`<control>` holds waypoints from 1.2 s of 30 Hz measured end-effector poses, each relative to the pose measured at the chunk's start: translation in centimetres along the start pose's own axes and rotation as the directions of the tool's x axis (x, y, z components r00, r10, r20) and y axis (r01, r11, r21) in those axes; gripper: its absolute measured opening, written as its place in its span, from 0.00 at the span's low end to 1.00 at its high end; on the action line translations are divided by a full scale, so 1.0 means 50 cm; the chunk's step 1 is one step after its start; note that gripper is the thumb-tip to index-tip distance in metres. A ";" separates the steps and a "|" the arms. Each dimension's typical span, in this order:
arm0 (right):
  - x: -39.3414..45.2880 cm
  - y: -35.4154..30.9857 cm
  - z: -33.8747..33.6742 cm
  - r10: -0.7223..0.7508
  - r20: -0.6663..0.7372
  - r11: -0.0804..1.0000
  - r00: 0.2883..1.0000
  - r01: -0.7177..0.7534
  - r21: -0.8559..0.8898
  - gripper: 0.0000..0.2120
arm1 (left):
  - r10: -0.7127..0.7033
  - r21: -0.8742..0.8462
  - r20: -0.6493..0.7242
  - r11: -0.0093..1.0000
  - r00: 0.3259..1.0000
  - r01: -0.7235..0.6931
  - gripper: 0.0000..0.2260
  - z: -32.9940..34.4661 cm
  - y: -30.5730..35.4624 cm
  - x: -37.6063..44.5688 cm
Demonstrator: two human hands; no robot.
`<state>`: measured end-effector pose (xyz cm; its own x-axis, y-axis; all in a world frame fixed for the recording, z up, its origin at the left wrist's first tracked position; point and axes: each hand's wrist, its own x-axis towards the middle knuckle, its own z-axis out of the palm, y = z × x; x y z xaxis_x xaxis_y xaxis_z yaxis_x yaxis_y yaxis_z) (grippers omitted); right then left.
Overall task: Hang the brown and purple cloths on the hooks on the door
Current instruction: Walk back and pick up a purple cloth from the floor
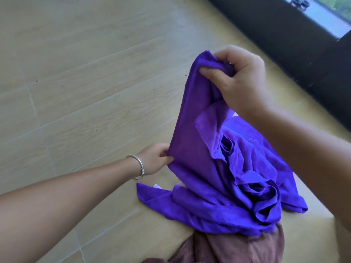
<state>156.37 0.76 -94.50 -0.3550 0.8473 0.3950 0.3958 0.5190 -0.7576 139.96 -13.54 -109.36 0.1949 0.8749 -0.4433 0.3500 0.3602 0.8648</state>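
A purple cloth (218,177) is bunched up in the lower right, with one corner lifted. My right hand (239,78) grips that raised corner at the upper right. Lower down, my left hand (155,160), a silver bangle on its wrist, pinches the cloth's left edge. The rest of the purple cloth lies crumpled on a tan surface (322,221). Below it a brown cloth (247,249) pokes out, partly covered by the purple one. The door and its hooks are out of view.
Light wood-look floor (76,82) fills the left and centre. A dark wall or sill (296,40) runs along the upper right, with a bright window strip (330,18) above it.
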 end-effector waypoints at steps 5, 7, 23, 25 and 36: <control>0.047 -0.063 -0.060 -0.093 0.121 0.984 0.988 0.109 -0.140 0.10 | -0.146 -0.051 -0.161 0.989 0.976 0.140 0.08 -0.083 0.051 -0.041; 0.059 -0.090 -0.076 -0.089 0.156 0.985 0.984 0.111 -0.133 0.10 | -0.130 0.032 -0.154 0.990 0.980 0.136 0.08 -0.127 0.090 -0.063; 0.090 -0.164 -0.092 -0.030 0.254 0.925 0.967 0.123 -0.360 0.17 | 0.474 0.146 -0.559 0.864 0.681 -0.481 0.07 -0.200 0.505 -0.115; 0.088 -0.158 -0.103 -0.024 0.281 0.903 0.959 0.141 -0.406 0.18 | 0.479 0.180 -0.598 0.862 0.643 -0.474 0.08 -0.217 0.510 -0.123; 0.169 -0.225 -0.167 0.300 0.534 0.772 0.791 0.128 -0.622 0.05 | 0.323 0.170 -0.842 0.919 0.433 -0.354 0.07 -0.437 0.513 -0.239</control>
<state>155.99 3.04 -78.29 -0.6142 0.7654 -0.1919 0.7875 0.5790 -0.2112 126.59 -7.70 -76.72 -0.5736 0.7677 0.2857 0.4087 -0.0341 0.9120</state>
